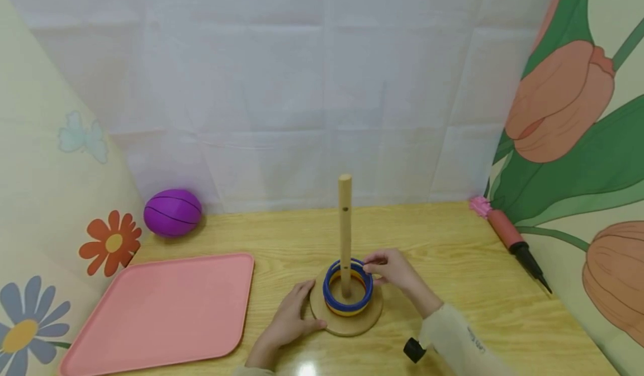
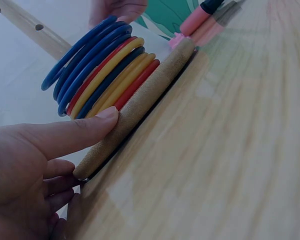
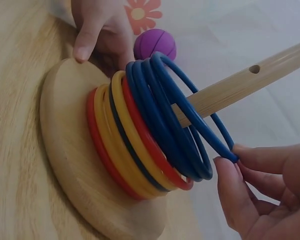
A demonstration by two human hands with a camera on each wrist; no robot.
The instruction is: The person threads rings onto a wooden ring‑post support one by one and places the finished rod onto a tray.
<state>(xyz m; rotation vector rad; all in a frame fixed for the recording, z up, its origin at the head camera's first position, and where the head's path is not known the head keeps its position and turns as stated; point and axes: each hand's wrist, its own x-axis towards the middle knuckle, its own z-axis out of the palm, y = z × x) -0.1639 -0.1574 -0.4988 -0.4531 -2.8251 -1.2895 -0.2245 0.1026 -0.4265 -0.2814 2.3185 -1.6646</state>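
A wooden peg (image 1: 345, 225) rises upright from a round wooden base (image 1: 347, 327). Blue, red, yellow and dark rings are stacked around it. The top blue ring (image 3: 217, 145) is tilted, its near side lifted off the stack, and still encircles the peg. My right hand (image 1: 394, 270) pinches that ring's edge between thumb and fingers. My left hand (image 1: 292, 317) holds the base at its left rim; in the left wrist view the thumb (image 2: 107, 114) lies on the base's upper face, with the other fingers curled at its edge.
A pink tray (image 1: 166, 309) lies on the table at the left, with a purple ball (image 1: 173, 213) behind it. Along the right wall lies a pink and black hand pump (image 1: 508, 233). A white cloth (image 1: 322, 96) hangs behind the table.
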